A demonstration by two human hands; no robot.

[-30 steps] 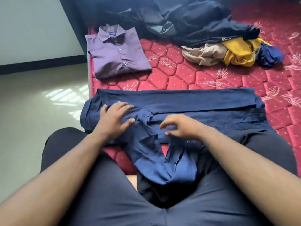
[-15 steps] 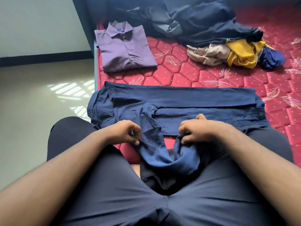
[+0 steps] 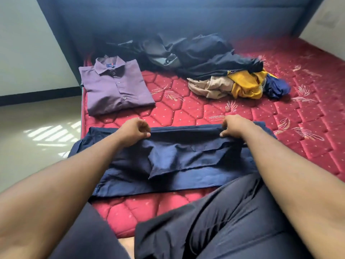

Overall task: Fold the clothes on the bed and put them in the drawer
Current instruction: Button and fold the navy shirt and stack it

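With both forearms reaching forward over dark-trousered legs point(image 3: 214, 221), view down onto red quilted mattress point(image 3: 186, 113) with pale leaf motifs. Nearest the body, bare strip of mattress between the knees. Just beyond, between and beneath the two forearms, navy blue cotton garment point(image 3: 168, 165) spread flat across the mattress, near portion turned over onto the far portion, loose flap lying at centre. Left hand point(image 3: 135, 130) at the far left of the turned-over layer, fingers curled, thumb and fingers pinching the fabric edge. Right hand point(image 3: 234, 127) at the far right of the same edge, likewise curled and pinching the cloth; edge drawn taut in a straight line from one hand to the other. Garment's left end past the left hand, at the mattress edge; right end hidden under the right forearm. Beyond and left of the left hand, folded purple button-up shirt point(image 3: 115, 88), collar away from the body, lying flat near the mattress edge, well apart from the navy garment. Beyond the right hand, heap of unfolded clothes point(image 3: 224, 75): beige, mustard yellow and blue pieces in front, dark navy and grey pieces behind. Farthest, dark blue padded headboard point(image 3: 177, 21). Left of the left forearm, pale glossy floor point(image 3: 37, 128) with a patch of barred sunlight.
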